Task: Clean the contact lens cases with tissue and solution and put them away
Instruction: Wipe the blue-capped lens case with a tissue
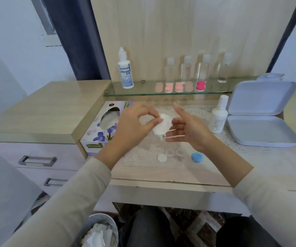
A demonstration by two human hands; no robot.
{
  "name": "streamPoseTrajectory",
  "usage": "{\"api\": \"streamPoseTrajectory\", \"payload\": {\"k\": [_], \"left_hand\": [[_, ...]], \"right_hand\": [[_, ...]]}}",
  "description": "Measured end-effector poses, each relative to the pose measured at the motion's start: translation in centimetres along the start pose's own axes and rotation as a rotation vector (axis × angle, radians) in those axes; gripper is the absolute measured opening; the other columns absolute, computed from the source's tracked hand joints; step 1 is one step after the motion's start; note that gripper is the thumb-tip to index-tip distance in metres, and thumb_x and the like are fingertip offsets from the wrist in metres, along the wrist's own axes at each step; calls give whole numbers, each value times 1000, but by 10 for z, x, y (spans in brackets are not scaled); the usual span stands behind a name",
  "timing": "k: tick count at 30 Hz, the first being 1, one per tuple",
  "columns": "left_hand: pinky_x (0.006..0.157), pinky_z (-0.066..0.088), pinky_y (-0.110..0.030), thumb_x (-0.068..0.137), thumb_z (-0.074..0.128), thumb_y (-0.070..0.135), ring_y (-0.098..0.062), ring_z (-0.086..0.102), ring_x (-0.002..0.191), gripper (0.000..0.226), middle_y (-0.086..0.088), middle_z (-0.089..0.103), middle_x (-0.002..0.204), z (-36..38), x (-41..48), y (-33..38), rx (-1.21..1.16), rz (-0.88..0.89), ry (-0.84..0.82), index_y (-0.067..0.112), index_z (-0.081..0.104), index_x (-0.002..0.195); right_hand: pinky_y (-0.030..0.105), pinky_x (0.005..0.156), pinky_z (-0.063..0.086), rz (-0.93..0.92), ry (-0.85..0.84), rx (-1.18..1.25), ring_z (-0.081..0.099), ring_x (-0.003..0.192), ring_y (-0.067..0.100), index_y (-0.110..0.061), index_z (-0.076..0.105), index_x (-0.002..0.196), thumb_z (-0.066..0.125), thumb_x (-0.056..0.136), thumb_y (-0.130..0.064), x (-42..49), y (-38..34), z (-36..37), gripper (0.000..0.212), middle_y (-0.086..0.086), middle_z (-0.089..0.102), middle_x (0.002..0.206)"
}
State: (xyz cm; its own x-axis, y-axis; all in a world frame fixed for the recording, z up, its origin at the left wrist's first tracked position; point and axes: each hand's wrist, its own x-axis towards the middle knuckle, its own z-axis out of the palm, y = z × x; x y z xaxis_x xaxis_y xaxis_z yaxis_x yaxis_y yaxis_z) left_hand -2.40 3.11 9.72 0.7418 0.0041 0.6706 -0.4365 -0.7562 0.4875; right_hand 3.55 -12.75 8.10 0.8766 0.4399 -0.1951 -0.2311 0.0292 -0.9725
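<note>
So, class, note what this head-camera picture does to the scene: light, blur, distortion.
In the head view the light is soft and even, with no hard shadows on the desk; the head view's wide lens tilts the curtain; its right edge past the open box smears; the clear bottles look faint and hazy there.

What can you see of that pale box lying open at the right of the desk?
The pale lilac box looks like matte plastic, with rounded corners. It lies open: the shallow base flat on the desk, the hinged lid standing up behind it, a small tab at its top edge. The base looks empty. It sits at the desk's right end, just right of a white bottle; whether they touch is unclear.
</note>
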Motion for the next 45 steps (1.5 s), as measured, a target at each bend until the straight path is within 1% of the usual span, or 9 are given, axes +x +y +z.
{"api": "streamPoseTrajectory", "payload": {"k": [4, 7, 12, 21, 24, 27, 34, 42, 45], "left_hand": [[78, 45, -23, 73, 65, 38, -5, 58, 81, 27, 4, 66, 83, 23, -21, -1, -60, 9, -102, 12, 70, 76], [80, 43, -14, 74, 70, 41, -5, 57, 92, 33, 8, 62, 101, 30, -30, -1, -119, -197, -134, 20, 65, 98], [95, 35, -18, 67, 79, 30, -1, 50, 112, 65, 18, 56, 113, 39, -38, -1, -278, -432, -263, 28, 47, 124], [65, 42, -7, 66, 78, 4, 3, 54, 63, 20, 13, 64, 73, 35, -39, -4, -280, -380, -203, 17, 69, 78], [64, 45, -10, 67, 77, 4, -1, 57, 64, 13, 8, 66, 71, 29, -38, -6, -322, -425, -188, 8, 72, 78], [61, 45, -14, 68, 76, 6, -5, 56, 63, 10, 5, 65, 68, 28, -37, -5, -382, -465, -164, 14, 70, 70], [58, 47, -16, 69, 78, 12, -3, 55, 61, 16, 4, 62, 68, 43, -43, 9, -414, -439, -146, 11, 62, 67], [49, 36, -16, 74, 72, 12, -6, 45, 55, 29, 6, 51, 59, 53, -40, 8, -271, -484, 29, 20, 47, 61], [50, 38, -15, 75, 72, 10, -3, 46, 54, 26, 9, 54, 61, 53, -39, 8, -297, -490, 12, 21, 52, 63]], "right_hand": [[28, 59, 56, -61, 30, -3, 65, 69, 24, -1, 58, 73, 60, 85, -2, -6, 9, -15, 11, 12, 66, 77], [26, 59, 55, -77, 24, -23, 66, 69, 21, -3, 57, 71, 58, 85, 1, -10, 12, -24, 14, 12, 68, 80], [33, 77, 56, -132, -131, -60, 65, 85, 23, 2, 59, 107, 55, 86, 0, -17, 12, -29, 21, 11, 68, 94], [20, 64, 45, -279, -28, -259, 54, 58, 6, -24, 50, 106, 61, 80, 7, -22, 3, -40, 41, -9, 53, 52], [20, 68, 43, -337, -61, -483, 47, 64, 14, -25, 59, 113, 64, 78, 7, -24, 2, -45, 47, 6, 49, 64], [19, 62, 41, -341, -5, -712, 44, 59, 11, -17, 68, 81, 72, 74, 0, -24, 1, -44, 19, 2, 52, 64], [32, 79, 45, -489, 214, -901, 53, 86, 17, -26, 50, 56, 74, 73, -17, -17, 14, -32, 30, 2, 59, 89], [39, 79, 53, -467, 93, -685, 63, 82, 20, -16, 58, 55, 70, 74, -7, -23, 16, -25, 25, -5, 66, 79], [37, 82, 51, -453, 3, -553, 65, 81, 19, -7, 69, 63, 66, 80, -29, -26, 17, -24, 28, 3, 70, 78]]}}
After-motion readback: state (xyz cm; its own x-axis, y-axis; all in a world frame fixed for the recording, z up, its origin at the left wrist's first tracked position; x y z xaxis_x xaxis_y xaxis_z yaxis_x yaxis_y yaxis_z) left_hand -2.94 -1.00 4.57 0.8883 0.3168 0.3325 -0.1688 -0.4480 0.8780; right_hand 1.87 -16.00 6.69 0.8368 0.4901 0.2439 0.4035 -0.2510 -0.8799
